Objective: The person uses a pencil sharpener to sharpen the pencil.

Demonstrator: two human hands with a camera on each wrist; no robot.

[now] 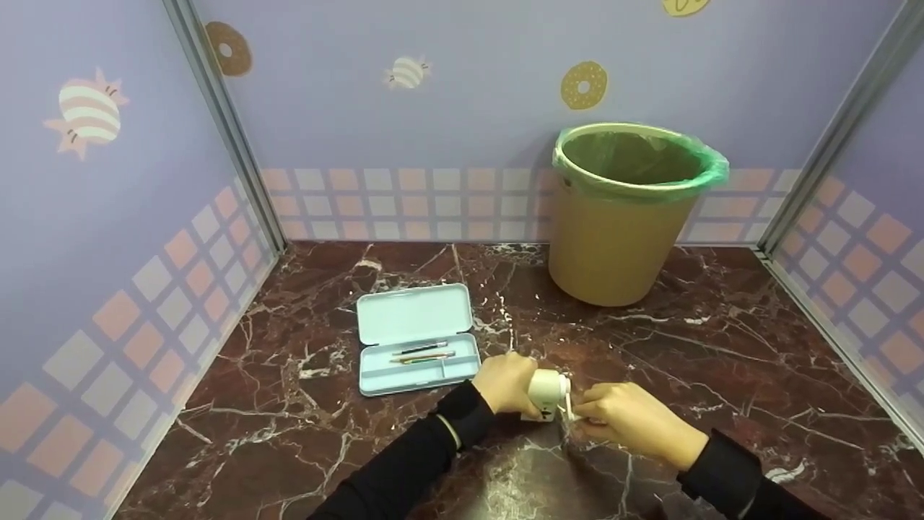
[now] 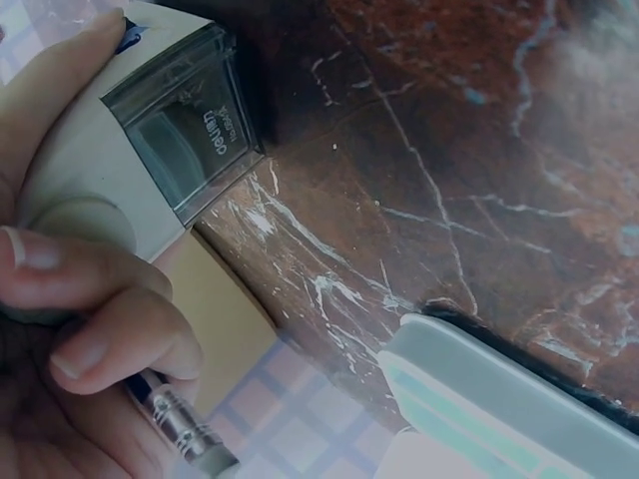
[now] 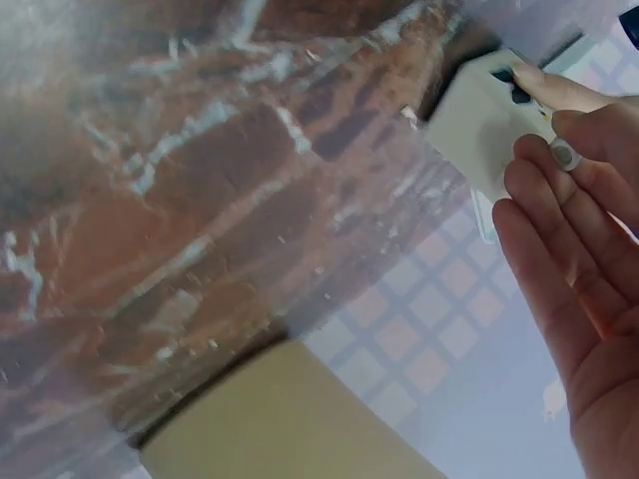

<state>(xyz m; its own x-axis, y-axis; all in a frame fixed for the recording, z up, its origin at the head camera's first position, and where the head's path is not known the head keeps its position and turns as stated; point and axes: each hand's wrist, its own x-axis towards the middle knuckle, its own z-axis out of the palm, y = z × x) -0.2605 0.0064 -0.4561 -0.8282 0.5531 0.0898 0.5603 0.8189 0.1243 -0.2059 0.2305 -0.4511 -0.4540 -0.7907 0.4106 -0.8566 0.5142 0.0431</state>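
A white crank pencil sharpener [image 1: 546, 393] sits on the marble-patterned table. My left hand [image 1: 509, 383] grips it from the left. In the left wrist view its clear shavings drawer [image 2: 195, 130] faces the table side, and the metal-ringed eraser end of a pencil [image 2: 185, 419] sticks out beneath the curled fingers. Over on the sharpener's other side, my right hand [image 1: 639, 419] pinches the small crank knob [image 3: 565, 155] between thumb and fingers. The pencil's tip is hidden.
Left of the sharpener lies an open light-blue pencil case [image 1: 415, 314] with several pencils [image 1: 426, 352] inside. A tan waste bin [image 1: 613, 245] lined with a green bag [image 1: 715, 170] stands at the back right. Patterned walls enclose the table at the back and sides.
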